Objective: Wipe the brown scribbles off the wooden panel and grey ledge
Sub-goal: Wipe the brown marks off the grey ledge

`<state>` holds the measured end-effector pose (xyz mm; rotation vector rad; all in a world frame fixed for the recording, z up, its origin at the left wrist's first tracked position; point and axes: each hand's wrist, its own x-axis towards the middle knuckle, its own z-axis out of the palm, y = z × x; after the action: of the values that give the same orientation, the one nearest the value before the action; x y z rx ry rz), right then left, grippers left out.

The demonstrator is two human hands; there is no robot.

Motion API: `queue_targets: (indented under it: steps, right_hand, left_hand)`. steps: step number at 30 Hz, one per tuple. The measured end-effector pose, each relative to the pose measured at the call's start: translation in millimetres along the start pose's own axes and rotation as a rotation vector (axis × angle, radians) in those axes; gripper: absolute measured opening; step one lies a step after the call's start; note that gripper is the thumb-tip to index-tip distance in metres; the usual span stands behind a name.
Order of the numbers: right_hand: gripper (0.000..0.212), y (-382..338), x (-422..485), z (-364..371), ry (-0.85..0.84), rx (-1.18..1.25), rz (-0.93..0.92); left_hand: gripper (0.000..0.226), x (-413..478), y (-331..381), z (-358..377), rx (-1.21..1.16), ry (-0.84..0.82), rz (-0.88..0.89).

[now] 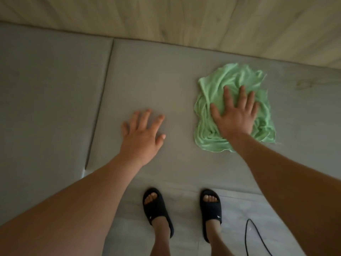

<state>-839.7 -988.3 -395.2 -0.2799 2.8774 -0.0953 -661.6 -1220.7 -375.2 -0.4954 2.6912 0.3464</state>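
Note:
A crumpled light green cloth lies on the grey ledge. My right hand presses flat on the cloth with straight, spread fingers. To its left, my left hand rests flat on the bare ledge with its fingers spread. A faint brownish scribble shows on the ledge to the right of the cloth. The light wooden panel runs along the back of the ledge; the image is too blurred to tell any marks on it.
A seam splits the ledge left of my left hand. Below its front edge are my two feet in black slides, on a grey floor. A black cable lies on the floor at the lower right.

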Motion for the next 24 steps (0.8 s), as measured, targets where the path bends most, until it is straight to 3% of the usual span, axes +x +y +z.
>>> queue_targets:
  steps: [2,4,6,9,11,15,18,21,24]
  right_hand:
    - [0.082,-12,-30,12,0.001,-0.021,-0.074]
    - [0.082,-26,-78,28,-0.028,-0.058,-0.283]
    - [0.081,-23,-124,41,-0.038,-0.064,-0.507]
    - [0.077,18,-130,44,0.001,-0.028,-0.659]
    - [0.077,59,-107,37,0.018,-0.031,-0.564]
    - [0.078,137,-56,12,0.112,-0.043,-0.079]
    - [0.077,146,-44,7,0.096,0.019,0.199]
    - [0.079,114,-77,20,0.06,0.02,0.157]
    - [0.08,61,-124,34,0.049,0.005,-0.205]
  left_hand:
    - [0.071,4,15,0,0.015,-0.1,-0.047]
    - [0.071,7,24,-8,0.02,-0.136,-0.078]
    - [0.07,14,31,-19,-0.009,-0.141,-0.144]
    - [0.073,26,52,-30,-0.045,-0.098,-0.23]
    - [0.078,37,75,-32,0.001,-0.108,-0.17]
    - [0.081,62,115,-34,0.034,-0.176,-0.073]
    - [0.08,73,122,-31,0.083,-0.253,-0.077]
    - [0.078,74,119,-30,0.095,-0.271,-0.079]
    - [0.08,76,124,-33,0.081,-0.268,-0.116]
